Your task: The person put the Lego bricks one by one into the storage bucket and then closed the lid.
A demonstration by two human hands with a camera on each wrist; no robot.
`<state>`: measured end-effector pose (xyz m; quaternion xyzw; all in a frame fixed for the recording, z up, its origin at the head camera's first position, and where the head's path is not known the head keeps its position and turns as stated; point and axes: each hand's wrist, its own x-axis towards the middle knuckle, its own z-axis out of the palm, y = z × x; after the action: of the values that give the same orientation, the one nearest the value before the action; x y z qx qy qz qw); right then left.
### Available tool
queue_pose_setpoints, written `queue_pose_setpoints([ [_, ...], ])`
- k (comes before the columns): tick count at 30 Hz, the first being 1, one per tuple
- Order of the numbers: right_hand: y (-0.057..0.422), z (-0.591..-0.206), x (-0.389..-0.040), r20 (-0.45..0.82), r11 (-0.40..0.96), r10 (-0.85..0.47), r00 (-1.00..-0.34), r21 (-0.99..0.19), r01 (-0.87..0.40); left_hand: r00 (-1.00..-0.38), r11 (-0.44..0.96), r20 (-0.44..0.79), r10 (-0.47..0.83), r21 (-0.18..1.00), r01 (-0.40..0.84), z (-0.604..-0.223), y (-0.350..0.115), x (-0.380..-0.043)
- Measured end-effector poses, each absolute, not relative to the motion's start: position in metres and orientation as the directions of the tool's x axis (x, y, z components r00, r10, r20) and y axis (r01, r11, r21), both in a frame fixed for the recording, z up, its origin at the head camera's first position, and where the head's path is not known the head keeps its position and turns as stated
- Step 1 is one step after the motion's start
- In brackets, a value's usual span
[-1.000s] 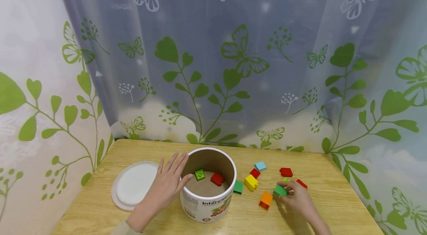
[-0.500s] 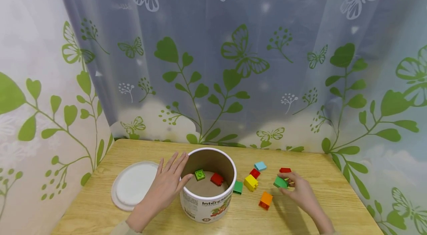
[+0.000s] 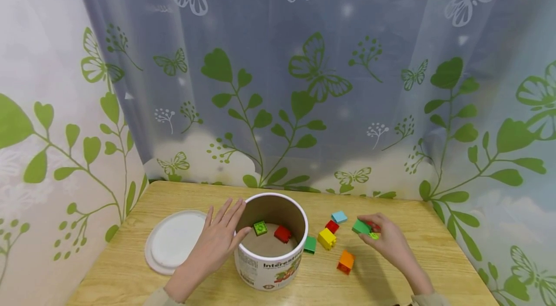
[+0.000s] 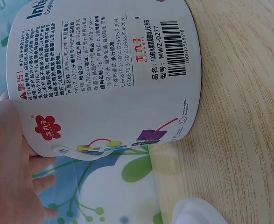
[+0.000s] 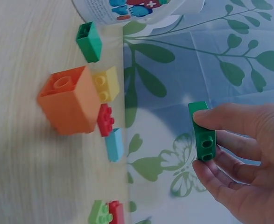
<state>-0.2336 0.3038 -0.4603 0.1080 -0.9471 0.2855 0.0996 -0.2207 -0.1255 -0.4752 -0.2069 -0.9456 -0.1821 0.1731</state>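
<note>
My right hand (image 3: 388, 241) pinches a green toy building brick (image 3: 360, 227) between thumb and fingertips. In the right wrist view this green brick (image 5: 203, 133) is raised off the table, its studs showing. My left hand (image 3: 217, 243) rests at the left rim of a white printed bucket (image 3: 268, 274), fingers straight along its side. Inside the bucket lie a light green brick (image 3: 260, 227) and a red brick (image 3: 283, 233). Close below the right hand, a light green brick (image 5: 99, 212) and a red brick (image 5: 116, 212) stand on the table, partly hidden in the head view.
Between bucket and right hand lie another green brick (image 3: 310, 244), a yellow brick (image 3: 326, 238), a small red brick (image 3: 332, 226), a light blue brick (image 3: 339, 216) and an orange brick (image 3: 346, 261). A white lid (image 3: 173, 238) lies left. A patterned curtain (image 3: 278, 103) hangs behind the table.
My right hand has lifted the green brick from the table and moved it up and slightly away from me. The left hand and bucket have stayed in place.
</note>
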Motion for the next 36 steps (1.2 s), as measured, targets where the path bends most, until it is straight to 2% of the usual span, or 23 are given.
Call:
queue_pose_setpoints([
  [16,0.274,-0.437,-0.242,0.285,0.794,-0.182,-0.941,-0.522,-0.312,-0.859,0.847,0.397,0.323,0.284,0.449,-0.476,-0.126,-0.219],
  [36,0.220,-0.419,-0.260,0.374,0.727,-0.290,-0.881,-0.512,-0.457,-0.865,0.846,0.378,0.329,0.289,0.448,-0.475,-0.125,-0.220],
])
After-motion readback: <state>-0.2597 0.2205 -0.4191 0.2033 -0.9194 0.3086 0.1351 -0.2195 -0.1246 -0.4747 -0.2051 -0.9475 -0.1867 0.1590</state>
